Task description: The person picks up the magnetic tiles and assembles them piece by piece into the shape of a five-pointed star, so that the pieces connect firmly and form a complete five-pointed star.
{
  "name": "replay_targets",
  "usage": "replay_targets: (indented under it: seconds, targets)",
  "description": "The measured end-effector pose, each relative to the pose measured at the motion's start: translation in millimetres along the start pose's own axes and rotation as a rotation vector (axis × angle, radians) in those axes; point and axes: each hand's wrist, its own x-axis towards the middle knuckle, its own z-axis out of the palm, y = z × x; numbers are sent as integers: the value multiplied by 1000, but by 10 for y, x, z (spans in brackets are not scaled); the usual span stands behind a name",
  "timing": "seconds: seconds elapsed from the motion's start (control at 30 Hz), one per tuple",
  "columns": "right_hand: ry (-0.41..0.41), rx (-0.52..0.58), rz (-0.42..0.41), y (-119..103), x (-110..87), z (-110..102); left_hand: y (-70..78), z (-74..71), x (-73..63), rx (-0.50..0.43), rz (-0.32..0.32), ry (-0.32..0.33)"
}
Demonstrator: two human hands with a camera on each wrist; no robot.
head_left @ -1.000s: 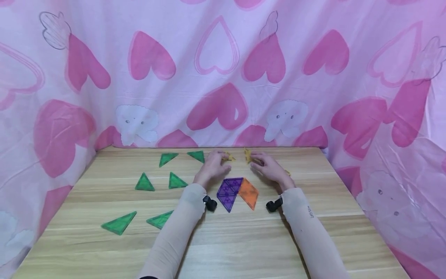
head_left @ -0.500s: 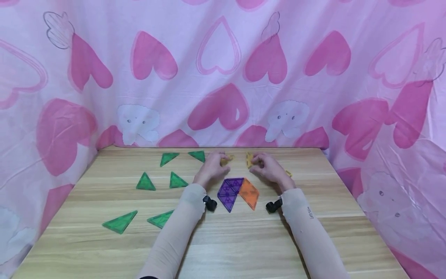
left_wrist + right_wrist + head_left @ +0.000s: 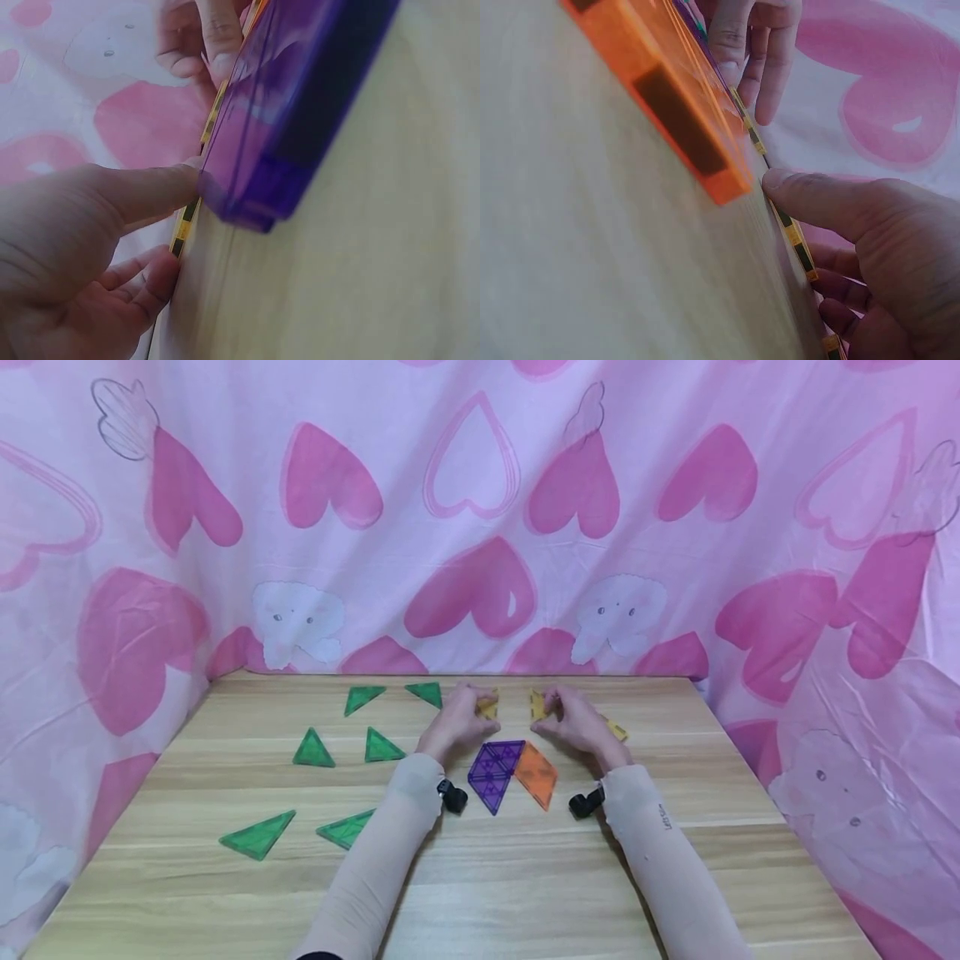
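In the head view my left hand (image 3: 457, 720) pinches a yellow magnetic tile (image 3: 490, 705) between thumb and fingers, flat near the table's far edge. Opposite it, my right hand (image 3: 579, 722) grips another yellow magnetic tile (image 3: 537, 706). The straight edges of the two tiles face each other across a gap. Both wrist views show thumb and fingertips at the tile ends; the palms cover part of each tile. Nearer than the hands lie joined purple triangle tiles (image 3: 493, 770), with an orange tile (image 3: 537, 775) against their right side.
Another yellow tile (image 3: 617, 728) lies beside my right wrist, partly covered. Several green triangle tiles (image 3: 313, 749) are spread over the left side of the wooden table (image 3: 487, 893). A pink heart-print curtain (image 3: 465, 593) hangs behind and along the sides.
The left yellow tile has turned so its edge faces straight right. The right tile has shifted slightly nearer, and more of the yellow tile beside the right wrist shows.
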Motion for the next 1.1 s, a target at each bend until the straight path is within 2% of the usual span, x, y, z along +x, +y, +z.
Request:
replay_targets:
  seconds: [0.17,0.33,0.5,0.93,1.1]
  targets:
    - [-15,25,-13,-52,7,30,18,36,-1,4,-2,1]
    - [-26,39,-36,-90,2,67,22,76,11,27,34,-13]
    - [-45,28,-48,-122,-7,85,41,91,17,-1,39,-22]
    - [-72,71,-15,-162,9,102,84,121,64,69,102,-54]
    - [-80,73,-21,-134,16,104,110,121,53,50,99,-62]
